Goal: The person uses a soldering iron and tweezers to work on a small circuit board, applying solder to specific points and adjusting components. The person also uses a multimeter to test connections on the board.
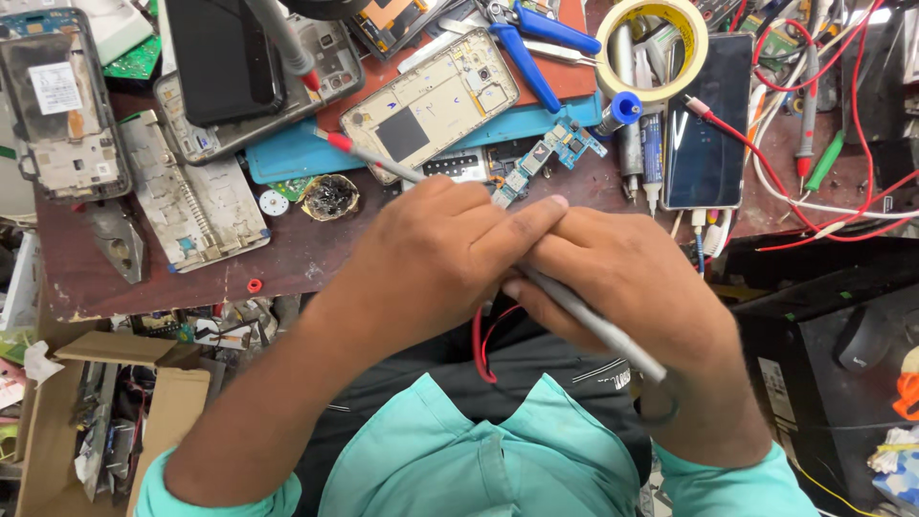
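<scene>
My left hand (436, 258) and my right hand (627, 278) meet over the front edge of a brown workbench (287, 263), fingertips touching. The left hand is closed around a thin grey rod with a red collar (349, 148) that sticks out toward the upper left. In the right hand is a grey pen-like tool (598, 325) whose handle runs down to the right past my wrist. A red wire (479, 345) loops below the hands. A small green circuit board (550, 153) lies just beyond my left fingertips.
An open phone frame (431, 101) lies on a blue mat (297, 158). Blue-handled pliers (531, 43), a tape roll (651, 33) and a black phone (704, 115) with a red cable sit behind. Phone chassis parts (191, 201) lie left, a cardboard box (96, 412) lower left.
</scene>
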The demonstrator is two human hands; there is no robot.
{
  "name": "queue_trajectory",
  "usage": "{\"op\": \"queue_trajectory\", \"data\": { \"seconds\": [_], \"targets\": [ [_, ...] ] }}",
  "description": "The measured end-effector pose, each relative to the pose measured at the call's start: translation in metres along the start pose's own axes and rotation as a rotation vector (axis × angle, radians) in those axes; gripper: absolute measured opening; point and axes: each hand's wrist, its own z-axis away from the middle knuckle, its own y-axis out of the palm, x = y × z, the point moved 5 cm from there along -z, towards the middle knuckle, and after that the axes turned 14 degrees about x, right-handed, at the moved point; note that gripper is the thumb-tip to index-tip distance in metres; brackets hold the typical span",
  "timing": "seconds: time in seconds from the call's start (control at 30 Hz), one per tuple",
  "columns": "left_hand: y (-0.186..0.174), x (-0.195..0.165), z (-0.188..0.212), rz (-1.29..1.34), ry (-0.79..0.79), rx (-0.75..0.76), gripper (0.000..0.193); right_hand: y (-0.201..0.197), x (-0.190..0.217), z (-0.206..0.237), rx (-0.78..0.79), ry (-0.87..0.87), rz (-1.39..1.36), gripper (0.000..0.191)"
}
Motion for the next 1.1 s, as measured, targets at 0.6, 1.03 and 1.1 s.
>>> {"op": "queue_trajectory", "data": {
  "seconds": [0.6, 1.03, 1.1],
  "targets": [
    [-0.036, 0.06, 0.054, -0.362, -0.527, 0.393, 0.008, -0.054, -0.093, 0.075, -0.926, 0.46, -0.212, 0.016],
    [-0.043, 0.082, 0.056, -0.687, -0.389, -0.005, 0.015, -0.022, -0.077, -0.002, -0.658, 0.286, 0.465, 0.009],
    [-0.038, 0.087, 0.054, -0.702, -0.381, -0.023, 0.014, -0.016, -0.094, -0.028, -0.564, 0.327, 0.439, 0.006]
  ]
}}
